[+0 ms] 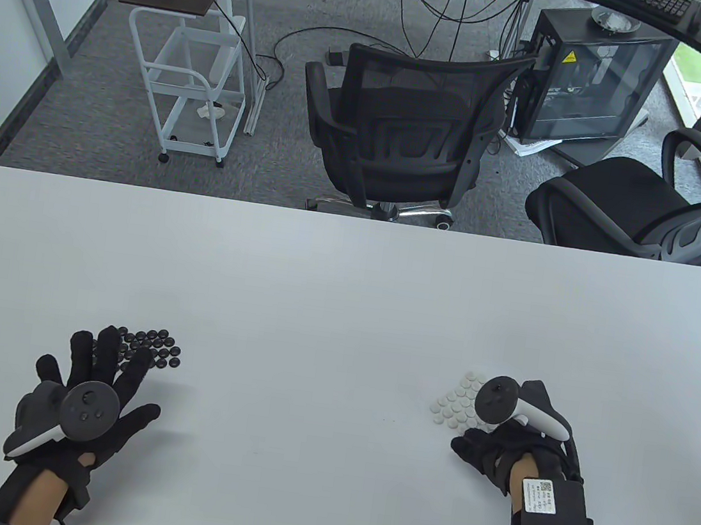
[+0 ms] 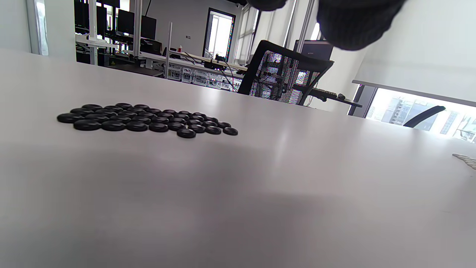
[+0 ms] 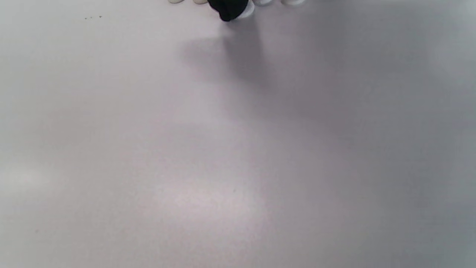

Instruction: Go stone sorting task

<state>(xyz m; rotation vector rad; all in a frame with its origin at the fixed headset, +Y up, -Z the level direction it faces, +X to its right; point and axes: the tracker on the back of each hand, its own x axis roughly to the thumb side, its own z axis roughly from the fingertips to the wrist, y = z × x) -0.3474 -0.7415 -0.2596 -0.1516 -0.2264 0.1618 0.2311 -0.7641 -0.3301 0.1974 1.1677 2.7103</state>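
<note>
On the near left of the plain white worktop (image 1: 334, 286), the left hand (image 1: 89, 396) in its black sensor glove lies flat with fingers straight and spread, holding nothing. Its fingertips reach over the near edge of a cluster of flat round black Go stones (image 1: 152, 349). At the near right lies a cluster of flat round white Go stones (image 1: 458, 402). The gloved right hand (image 1: 503, 450) hovers just beside it, one fingertip (image 3: 228, 9) touching a white stone; whether that grip is curled or straight I cannot tell.

The table view looks down from above on the white table (image 1: 344, 313). The left wrist view skims low across it, sharing the black stones (image 2: 141, 121). The right wrist view faces the tabletop closely.
</note>
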